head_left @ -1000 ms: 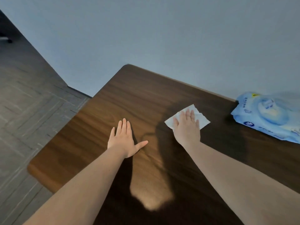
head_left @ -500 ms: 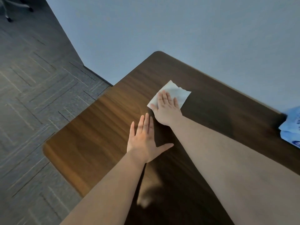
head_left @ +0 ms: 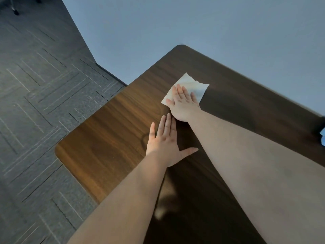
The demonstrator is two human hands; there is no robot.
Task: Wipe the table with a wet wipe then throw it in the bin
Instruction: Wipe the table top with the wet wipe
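Observation:
A white wet wipe (head_left: 190, 84) lies flat on the dark wooden table (head_left: 109, 138), near its far left part. My right hand (head_left: 182, 104) presses down on the wipe with fingers stretched out, covering its near half. My left hand (head_left: 165, 143) rests palm down on the bare table just in front of the right hand, fingers together and thumb spread, holding nothing. No bin is in view.
A blue pack of wipes (head_left: 322, 138) peeks in at the right edge of the table. A grey-blue wall (head_left: 193, 23) runs behind the table. Grey carpet floor (head_left: 35, 94) lies to the left, with a chair wheel (head_left: 16, 12) at the top left.
My right hand has slid the wipe leftward across the table toward the far left corner. The view has turned left, so the wipe pack has almost left the frame. The left hand stays flat.

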